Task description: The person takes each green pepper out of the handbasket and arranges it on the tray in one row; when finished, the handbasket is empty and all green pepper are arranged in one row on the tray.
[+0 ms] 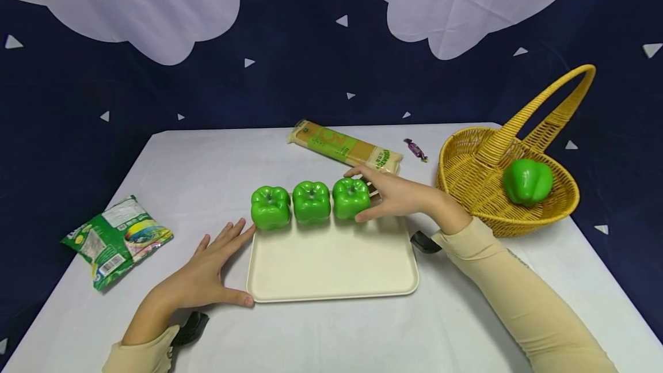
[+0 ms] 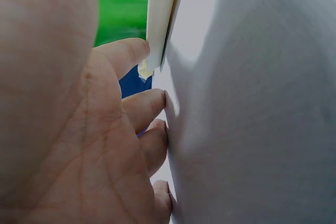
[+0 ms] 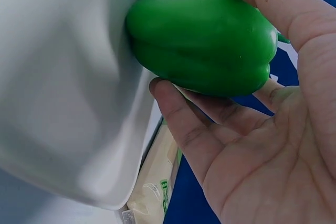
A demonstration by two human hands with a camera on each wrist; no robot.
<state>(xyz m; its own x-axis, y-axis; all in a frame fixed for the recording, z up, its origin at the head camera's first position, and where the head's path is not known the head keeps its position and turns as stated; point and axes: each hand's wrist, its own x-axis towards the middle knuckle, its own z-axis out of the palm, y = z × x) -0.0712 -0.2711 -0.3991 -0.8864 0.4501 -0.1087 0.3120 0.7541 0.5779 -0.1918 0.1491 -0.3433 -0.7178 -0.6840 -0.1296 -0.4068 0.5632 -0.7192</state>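
Three green bell peppers stand in a row along the back of a cream tray point(image 1: 331, 269): a left one point(image 1: 271, 208), a middle one point(image 1: 311, 202) and a right one point(image 1: 350, 198). My right hand point(image 1: 396, 193) holds the right pepper point(image 3: 202, 35) from its right side, thumb on the near side and fingers round the far side. At the tray's left edge my left hand point(image 1: 209, 272) lies with fingers spread; a fingertip point(image 2: 137, 50) and the thumb touch the rim, while the other fingers rest on the tablecloth.
A yellow wicker basket point(image 1: 466, 183) at the right holds another green bell pepper point(image 1: 527, 182). Behind the tray lie a long packet that looks like noodles point(image 1: 344, 145) and a purple wrapped candy point(image 1: 416, 149). A green snack bag point(image 1: 118, 239) lies at the left.
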